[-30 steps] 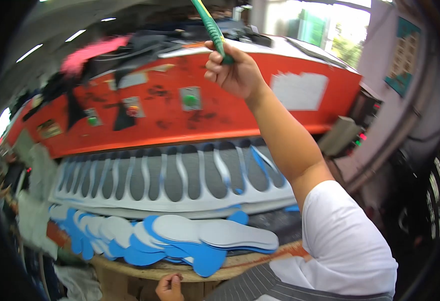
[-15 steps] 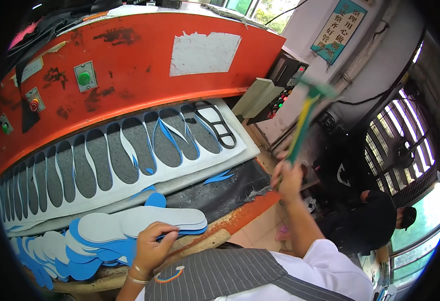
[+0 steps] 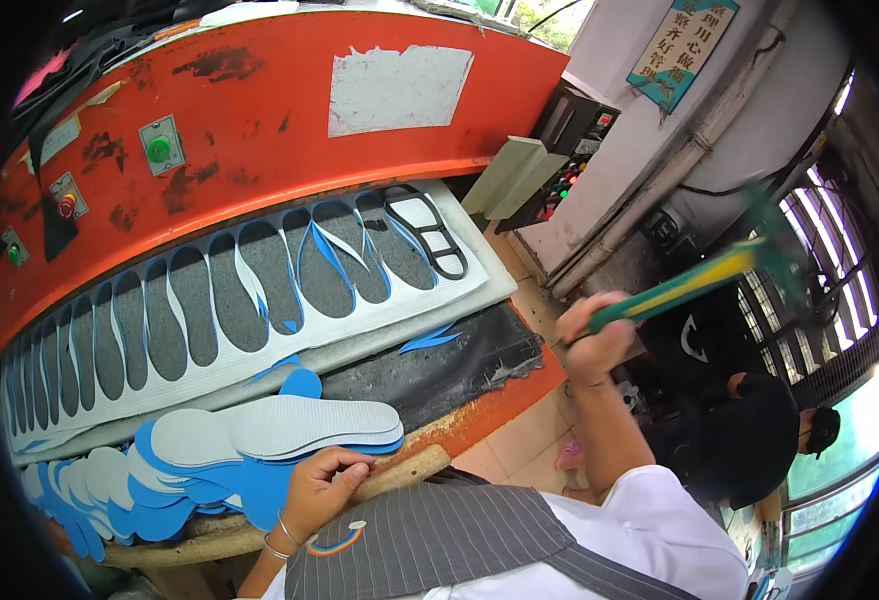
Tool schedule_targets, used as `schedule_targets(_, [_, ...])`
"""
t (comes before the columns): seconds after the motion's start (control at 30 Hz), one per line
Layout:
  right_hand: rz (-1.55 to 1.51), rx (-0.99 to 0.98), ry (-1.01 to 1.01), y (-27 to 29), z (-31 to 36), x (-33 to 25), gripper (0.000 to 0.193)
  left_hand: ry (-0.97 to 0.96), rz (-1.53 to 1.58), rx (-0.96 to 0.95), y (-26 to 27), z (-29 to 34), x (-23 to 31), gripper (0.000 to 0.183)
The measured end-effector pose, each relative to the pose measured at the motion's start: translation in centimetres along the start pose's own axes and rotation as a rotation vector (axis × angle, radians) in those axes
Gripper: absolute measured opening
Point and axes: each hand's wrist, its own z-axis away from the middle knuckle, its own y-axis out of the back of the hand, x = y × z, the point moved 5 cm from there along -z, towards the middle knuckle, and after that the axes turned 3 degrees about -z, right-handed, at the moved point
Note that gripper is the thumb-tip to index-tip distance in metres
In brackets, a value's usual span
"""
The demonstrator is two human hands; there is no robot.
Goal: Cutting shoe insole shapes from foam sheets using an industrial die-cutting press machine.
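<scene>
My right hand (image 3: 596, 338) is wrapped round the green-and-yellow handle of a hammer (image 3: 694, 283). The hammer is held out to the right, away from the bench, its green head smeared by motion. Beside the near end of the insole pile, my left hand (image 3: 327, 490) is loosely curled, thumb apart from the forefinger, with nothing seen in it. White-topped blue insoles (image 3: 299, 425) lie stacked there, and more spread leftward in an overlapping heap. Behind them is a white sheet (image 3: 359, 312) with a row of insole-shaped openings showing dark grey. A black-rimmed sole-shaped cutting die (image 3: 429, 232) lies at its right end.
A red machine beam (image 3: 249, 100) with a green button (image 3: 159, 150) spans the back. To its right stands a control box (image 3: 574, 130). Blue scraps (image 3: 429, 338) lie on the black bench top (image 3: 479, 350). A person in dark clothes (image 3: 729, 435) is at the right.
My right hand has swung the hammer from nearly upright to tilted out to the right. My left hand has shifted slightly down, and the whole view has moved a little.
</scene>
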Motion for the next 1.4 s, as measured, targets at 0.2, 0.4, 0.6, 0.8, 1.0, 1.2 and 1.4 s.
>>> schedule_targets(0.2, [0.516,-0.121,-1.093,2.7,5.9,8.9,0.041,0.022,0.076,0.177,0.8,0.9,0.5,0.013])
schedule_targets(0.4, [0.04,0.07,-0.433,1.6,-3.8,1.6,0.039,0.058,-0.006,0.225,-1.8,0.2,0.6,0.014])
schedule_targets(0.6, [0.925,-0.519,-0.274,9.6,5.6,12.6,0.045,0.145,0.218,0.181,-6.5,-2.3,-0.9,0.016])
schedule_targets(0.8, [0.054,-0.202,-1.274,8.1,0.1,8.5,0.048,0.303,0.081,0.21,-10.6,-2.4,-5.2,0.018])
schedule_targets(1.0, [-0.485,0.042,-1.467,5.8,3.7,11.7,0.051,0.277,-0.251,0.373,-12.4,-2.9,-2.6,0.016])
schedule_targets(1.2, [-0.571,-0.103,-1.576,7.5,1.3,8.6,0.051,0.282,-0.28,0.407,-12.6,-2.2,-3.1,0.017])
schedule_targets(1.4, [-0.382,-0.04,-0.472,10.7,-6.6,6.0,0.045,0.276,-0.27,0.491,-13.3,-2.7,-3.2,0.019])
